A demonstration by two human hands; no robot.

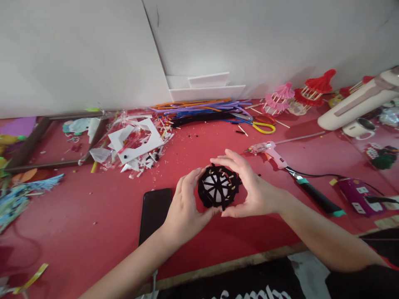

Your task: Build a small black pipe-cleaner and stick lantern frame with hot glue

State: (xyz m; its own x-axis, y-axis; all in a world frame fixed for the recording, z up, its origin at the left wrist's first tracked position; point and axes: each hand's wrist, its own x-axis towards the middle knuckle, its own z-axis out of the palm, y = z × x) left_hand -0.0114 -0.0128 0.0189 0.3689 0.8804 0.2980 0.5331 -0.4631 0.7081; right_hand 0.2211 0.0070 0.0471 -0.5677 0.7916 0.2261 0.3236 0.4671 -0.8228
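Note:
Between both hands is a round black craft piece, with black strips crossing like spokes over a white centre and several small wooden stick ends showing around its ring. My left hand curves around its left side, thumb at the near edge. My right hand wraps the right side, fingers over the far rim and thumb at the near rim. Just left of my left wrist lies a black phone. To the right of my right hand rests a pink glue gun.
Several pipe cleaners lie along the wall near yellow-handled scissors. White foam scraps and a wooden frame are at left. At right are pliers, a purple power strip, a mug, a thermos and a red craft piece.

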